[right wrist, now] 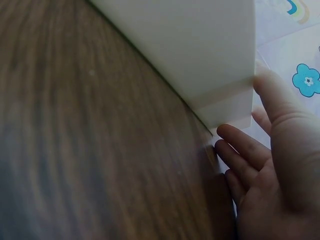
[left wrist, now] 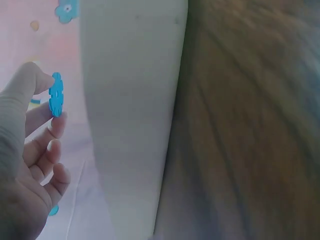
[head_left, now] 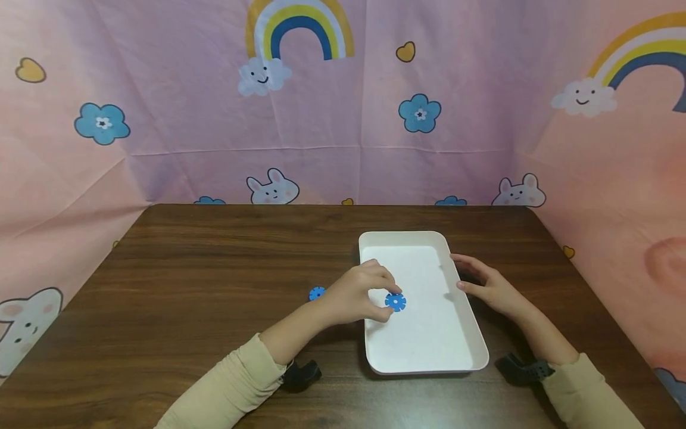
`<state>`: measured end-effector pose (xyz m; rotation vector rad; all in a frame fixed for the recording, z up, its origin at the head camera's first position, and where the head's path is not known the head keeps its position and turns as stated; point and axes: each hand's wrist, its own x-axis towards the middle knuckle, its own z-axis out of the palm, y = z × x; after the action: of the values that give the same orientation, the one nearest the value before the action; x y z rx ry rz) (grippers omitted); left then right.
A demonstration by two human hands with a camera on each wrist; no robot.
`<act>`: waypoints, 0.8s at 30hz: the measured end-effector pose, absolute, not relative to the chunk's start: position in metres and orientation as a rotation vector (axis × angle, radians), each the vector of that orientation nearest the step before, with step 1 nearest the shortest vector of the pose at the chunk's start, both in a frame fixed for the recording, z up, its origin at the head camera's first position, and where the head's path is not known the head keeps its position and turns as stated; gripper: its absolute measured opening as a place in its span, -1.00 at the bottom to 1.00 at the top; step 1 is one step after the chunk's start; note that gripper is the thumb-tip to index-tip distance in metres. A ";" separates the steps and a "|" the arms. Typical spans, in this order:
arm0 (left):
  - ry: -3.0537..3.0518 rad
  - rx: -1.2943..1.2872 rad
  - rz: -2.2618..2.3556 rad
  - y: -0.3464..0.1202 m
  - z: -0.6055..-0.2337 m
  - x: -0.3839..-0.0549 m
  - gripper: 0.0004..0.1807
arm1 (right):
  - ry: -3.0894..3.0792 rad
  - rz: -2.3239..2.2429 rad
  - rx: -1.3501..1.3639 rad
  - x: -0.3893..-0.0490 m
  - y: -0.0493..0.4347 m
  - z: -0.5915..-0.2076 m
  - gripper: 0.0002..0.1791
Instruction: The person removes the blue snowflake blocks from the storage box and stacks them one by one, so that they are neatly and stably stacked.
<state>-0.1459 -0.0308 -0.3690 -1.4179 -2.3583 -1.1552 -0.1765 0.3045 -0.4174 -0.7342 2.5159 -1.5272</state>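
My left hand [head_left: 356, 292] is over the left half of a white rectangular tray [head_left: 429, 351]. Between thumb and fingertips it pinches a blue notched plastic disc [head_left: 395, 302], round with a small hole at its centre. Seen from the left wrist, the same disc [left wrist: 57, 95] is nearly edge-on, held above the level of the tray's rim. At the tray's right side is my right hand [head_left: 493, 289], its fingers loosely extended and fingertips right at the wall. A second blue notched disc [head_left: 316, 293] lies on the table left of the tray, partly hidden by the left forearm.
A dark wood-grain table [head_left: 214, 268] carries everything. Behind it and at both sides hangs a pink and purple cloth [head_left: 321, 119] printed with rainbows, flowers and rabbits. Black wrist mounts [head_left: 301, 375] sit below both hands, near the tray's front corners.
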 end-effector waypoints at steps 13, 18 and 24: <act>-2.284 -1.347 -1.161 -0.076 -0.364 -0.152 -0.73 | 2.537 -1.510 -0.699 -0.178 0.303 -0.414 -0.37; -2.295 -1.328 -1.166 -0.093 -0.365 -0.152 -0.72 | 2.520 -1.509 -0.718 -0.176 0.302 -0.416 -0.37; -2.305 -1.330 -1.141 -0.109 -0.366 -0.153 -0.72 | 2.537 -1.505 -0.708 -0.175 0.301 -0.415 -0.37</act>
<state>-0.1531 -0.1086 -0.3656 -1.3296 -2.3053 -1.1409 -0.1747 0.3008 -0.4152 -0.7077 2.5368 -1.5055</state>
